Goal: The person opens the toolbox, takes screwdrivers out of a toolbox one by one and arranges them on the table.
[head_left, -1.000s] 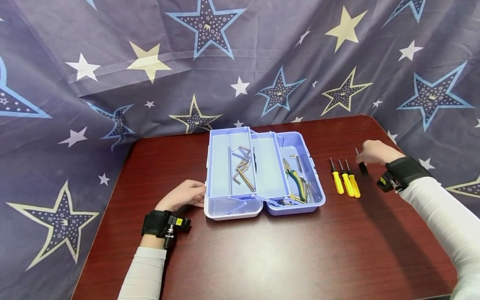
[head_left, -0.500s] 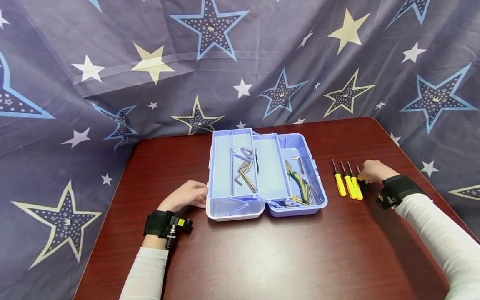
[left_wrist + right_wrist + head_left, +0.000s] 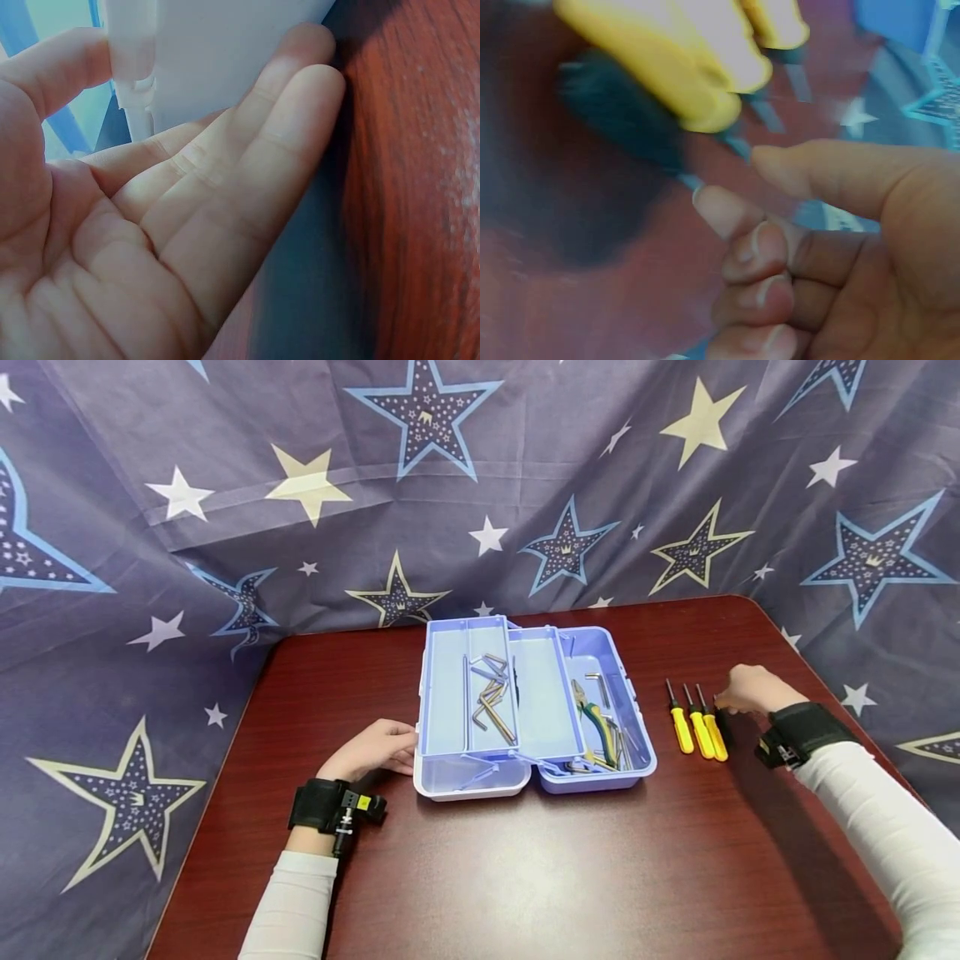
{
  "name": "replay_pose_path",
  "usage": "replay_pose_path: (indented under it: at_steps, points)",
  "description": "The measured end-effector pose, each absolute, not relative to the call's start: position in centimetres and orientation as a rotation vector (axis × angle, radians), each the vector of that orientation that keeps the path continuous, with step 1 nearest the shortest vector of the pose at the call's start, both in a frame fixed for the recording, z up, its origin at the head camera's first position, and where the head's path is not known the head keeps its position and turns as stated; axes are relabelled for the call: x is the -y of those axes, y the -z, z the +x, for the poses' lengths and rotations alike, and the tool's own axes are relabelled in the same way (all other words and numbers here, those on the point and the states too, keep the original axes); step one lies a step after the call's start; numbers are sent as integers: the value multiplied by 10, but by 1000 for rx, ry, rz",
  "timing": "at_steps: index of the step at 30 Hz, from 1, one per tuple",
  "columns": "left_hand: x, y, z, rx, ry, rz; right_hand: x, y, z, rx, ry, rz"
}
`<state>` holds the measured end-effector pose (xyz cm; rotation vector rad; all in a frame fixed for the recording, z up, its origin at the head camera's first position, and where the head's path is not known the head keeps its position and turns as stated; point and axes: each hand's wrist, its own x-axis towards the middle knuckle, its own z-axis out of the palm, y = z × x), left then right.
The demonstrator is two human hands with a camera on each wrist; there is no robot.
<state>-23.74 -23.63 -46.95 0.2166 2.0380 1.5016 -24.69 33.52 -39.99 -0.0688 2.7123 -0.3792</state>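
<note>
In the head view, an open toolbox (image 3: 538,702) stands on a dark red table (image 3: 480,893), its white lid section at the left and its blue-purple bin at the right, with stepped trays between. The left hand (image 3: 371,750) lies beside the lid section, fingers at its left wall. L-shaped hex keys (image 3: 493,700) lie in the leftmost tray; pliers (image 3: 600,727) with green and yellow handles lie in the bin among smaller metal pieces. Well to the right of the box, three yellow screwdrivers (image 3: 703,735) lie in a row, blades pointing away from the person. The right hand (image 3: 756,689) is just beyond the row's right end, where a black screwdriver (image 3: 723,727) lies next to the last yellow handle, partly hidden by shadow.

In the left wrist view, the fingers are straight and rest along the white wall, while the thumb touches its edge near a latch.

In the right wrist view, which is blurred, thumb and index finger stand apart and the other fingers curl inward, holding nothing. The black screwdriver's blade ends right at the index fingertip; whether they touch I cannot tell. The thumb tip is just beside the nearest yellow screwdriver's blade.
</note>
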Motion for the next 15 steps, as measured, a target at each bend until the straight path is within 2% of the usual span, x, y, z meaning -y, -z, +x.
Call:
replay_pose_path:
  at_steps: [15]
  points:
    - [238,460,-241,-2024,-1484,197,-244,300,-271,-2887,264,-313]
